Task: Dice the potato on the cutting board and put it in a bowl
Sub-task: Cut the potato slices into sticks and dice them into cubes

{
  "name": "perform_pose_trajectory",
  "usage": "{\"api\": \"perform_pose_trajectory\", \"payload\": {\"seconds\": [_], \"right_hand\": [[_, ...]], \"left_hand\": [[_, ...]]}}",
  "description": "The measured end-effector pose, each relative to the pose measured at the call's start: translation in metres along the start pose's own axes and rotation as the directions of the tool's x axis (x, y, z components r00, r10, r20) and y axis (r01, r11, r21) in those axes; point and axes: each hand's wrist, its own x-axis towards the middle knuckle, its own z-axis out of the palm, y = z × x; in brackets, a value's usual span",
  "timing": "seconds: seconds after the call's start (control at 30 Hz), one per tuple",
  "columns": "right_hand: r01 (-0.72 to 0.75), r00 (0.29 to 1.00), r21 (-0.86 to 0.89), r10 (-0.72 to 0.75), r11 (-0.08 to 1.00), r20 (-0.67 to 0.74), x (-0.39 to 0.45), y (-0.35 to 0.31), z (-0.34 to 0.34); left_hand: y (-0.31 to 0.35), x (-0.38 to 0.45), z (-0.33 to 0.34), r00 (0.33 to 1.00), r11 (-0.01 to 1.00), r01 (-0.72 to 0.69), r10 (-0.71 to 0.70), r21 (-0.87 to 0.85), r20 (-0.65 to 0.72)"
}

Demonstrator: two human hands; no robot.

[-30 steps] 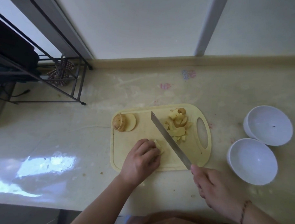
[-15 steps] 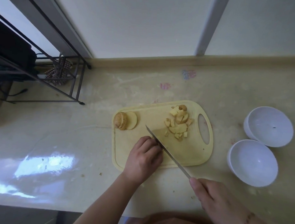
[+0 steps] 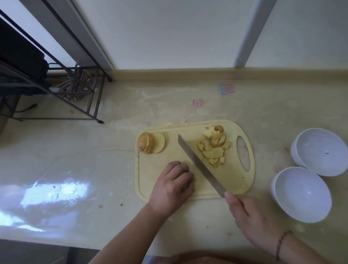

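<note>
Gripping knife handle, right hand [image 3: 251,219] holds long steel blade of knife [image 3: 200,165] slanted across pale yellow plastic cutting board [image 3: 232,182]. Left hand [image 3: 171,186] curled knuckles-up on board just left of blade; what it holds hidden. Two smooth white round bowls [image 3: 302,194] right of board. Beyond blade, pale yellow potato dice [image 3: 213,148] heaped irregularly. Brown-skinned potato end with sliced rounds [image 3: 150,143] at board's far left corner. Glossy beige countertop [image 3: 87,168].

Two bowls [image 3: 320,151] [image 3: 302,194]; one cutting board [image 3: 234,182]; one knife [image 3: 200,166]; two hands [image 3: 171,188] [image 3: 251,217].
</note>
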Motion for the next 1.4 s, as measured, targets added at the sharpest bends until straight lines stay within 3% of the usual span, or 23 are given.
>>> {"api": "perform_pose_trajectory", "payload": {"seconds": [0.4,0.93,1.17,1.4], "right_hand": [[-0.019,0.995,0.010,0.018,1.000,0.098,-0.027,-0.014,0.002],[0.016,0.997,-0.059,-0.012,0.998,0.079,-0.011,-0.010,0.020],[-0.031,0.998,0.025,0.030,0.999,0.056,0.003,-0.010,0.000],[-0.021,0.998,0.066,0.017,0.998,0.065,-0.013,-0.014,0.002]], "left_hand": [[0.001,-0.009,-0.001,0.998,0.999,0.046,-0.046,-0.006,-0.042],[-0.001,-0.007,-0.001,0.997,0.997,0.061,-0.063,-0.047,-0.035],[0.000,-0.007,-0.005,0.998,0.997,0.055,-0.057,-0.047,-0.032],[0.002,-0.017,-0.018,0.972,0.981,0.192,-0.193,-0.019,-0.136]]}}
